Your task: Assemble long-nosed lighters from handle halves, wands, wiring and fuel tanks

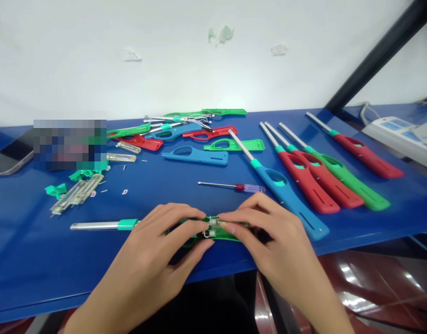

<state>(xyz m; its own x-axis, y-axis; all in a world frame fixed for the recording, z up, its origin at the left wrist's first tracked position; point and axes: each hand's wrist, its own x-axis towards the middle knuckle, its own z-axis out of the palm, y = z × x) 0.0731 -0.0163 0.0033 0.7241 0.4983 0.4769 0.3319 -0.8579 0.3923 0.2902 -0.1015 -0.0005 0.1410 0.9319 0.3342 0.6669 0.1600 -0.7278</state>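
Note:
A green long-nosed lighter [218, 233] lies opened near the front edge of the blue table [42, 260], its metal tube [95, 226] with a teal collar pointing left. My left hand [158, 260] presses down on the green body with fingers closed around it. My right hand [269, 236] pinches a small white and metal part [212, 223] sitting in the middle of the open body. Both hands touch the lighter.
A small red-handled screwdriver [234, 187] lies just behind my hands. Several assembled lighters in blue [286, 192], red [307, 183] and green [346, 178] lie at the right. Loose handle shells [196, 155] and small parts [76, 192] lie at back left. A white power strip [401, 137] sits far right.

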